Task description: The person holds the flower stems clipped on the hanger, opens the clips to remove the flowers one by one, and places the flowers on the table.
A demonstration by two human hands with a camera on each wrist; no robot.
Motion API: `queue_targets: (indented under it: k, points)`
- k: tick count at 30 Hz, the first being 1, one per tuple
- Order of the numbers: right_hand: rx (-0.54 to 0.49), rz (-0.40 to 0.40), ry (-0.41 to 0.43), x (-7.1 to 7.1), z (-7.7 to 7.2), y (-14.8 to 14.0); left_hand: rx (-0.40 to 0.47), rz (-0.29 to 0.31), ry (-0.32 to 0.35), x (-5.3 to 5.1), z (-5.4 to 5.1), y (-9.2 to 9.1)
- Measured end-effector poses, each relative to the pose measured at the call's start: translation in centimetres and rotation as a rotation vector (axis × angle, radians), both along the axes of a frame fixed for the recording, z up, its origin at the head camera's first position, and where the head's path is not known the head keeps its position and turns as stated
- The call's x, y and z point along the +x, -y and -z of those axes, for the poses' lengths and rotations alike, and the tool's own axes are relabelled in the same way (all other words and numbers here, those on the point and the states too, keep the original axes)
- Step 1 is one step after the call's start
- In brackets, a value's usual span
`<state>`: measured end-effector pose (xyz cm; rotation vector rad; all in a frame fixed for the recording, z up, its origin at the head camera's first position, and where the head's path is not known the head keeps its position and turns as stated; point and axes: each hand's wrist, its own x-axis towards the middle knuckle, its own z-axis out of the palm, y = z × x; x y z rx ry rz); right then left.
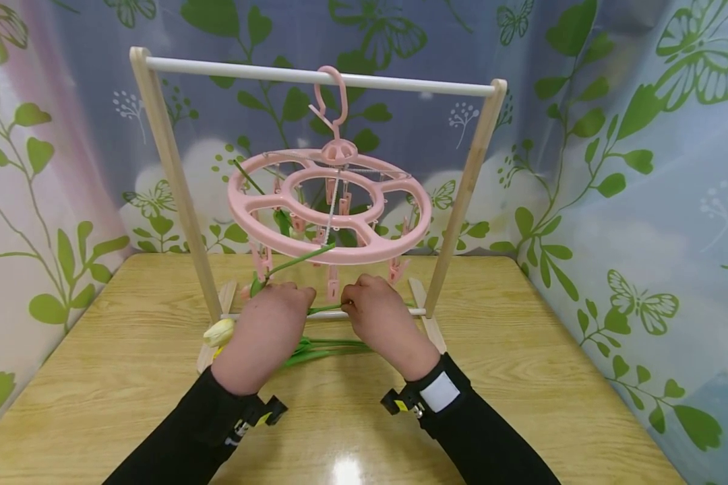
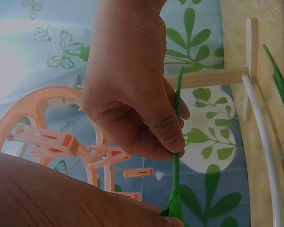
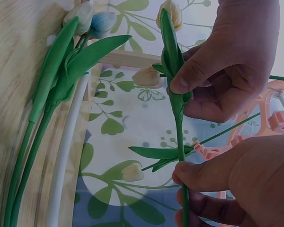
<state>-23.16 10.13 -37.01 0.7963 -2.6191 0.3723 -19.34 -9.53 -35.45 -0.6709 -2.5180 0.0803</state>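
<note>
A pale yellow artificial tulip [image 3: 170, 16] is held in both hands, its green stem [image 1: 327, 308] running level between them in the head view. My left hand [image 1: 273, 327] pinches it at the leaves below the bloom. The thumb and fingers of my right hand [image 1: 385, 323] grip the stem farther along. Just above the hands, a pink round clip hanger [image 1: 340, 254] hangs from a rack's white bar [image 1: 412, 85]. A whitish tulip [image 3: 132, 172] hangs by its stem near a pink clip [image 3: 208, 150]; another pale tulip [image 3: 146, 78] shows behind the held one.
Below the hanger, a lower white bar [image 3: 68, 151] joins the rack's wooden feet. White [image 3: 80, 19] and blue [image 3: 102, 23] tulips lie on the wooden table [image 1: 522, 377] in front of that bar. A leaf-patterned cloth [image 1: 655, 222] stands behind and beside the table.
</note>
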Motion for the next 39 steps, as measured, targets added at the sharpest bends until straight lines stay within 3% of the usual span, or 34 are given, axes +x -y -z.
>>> queue_targets:
  k: [7, 14, 16, 22, 29, 39]
  points:
    - [0.005, 0.007, 0.063, -0.4, 0.4, 0.2, -0.016, 0.006, -0.038, -0.6, 0.6, 0.1]
    - [0.053, -0.001, 0.087, -0.8, 1.1, 0.3, -0.111, -0.025, -0.068, -1.2, 1.6, 0.1]
    - [0.067, -0.001, 0.075, -0.9, 1.4, 0.4, -0.119, -0.036, -0.04, -1.5, 1.8, 0.0]
    - [0.129, 0.024, 0.08, -1.5, 2.2, 0.6, -0.091, -0.084, 0.157, -2.3, 2.1, -0.4]
    - [0.157, 0.049, 0.117, -1.9, 3.0, 0.6, -0.079, -0.12, 0.273, -3.1, 2.9, -0.9]
    - [0.186, 0.072, 0.114, -2.0, 3.4, 0.6, -0.051, -0.116, 0.255, -3.2, 3.7, -1.4]
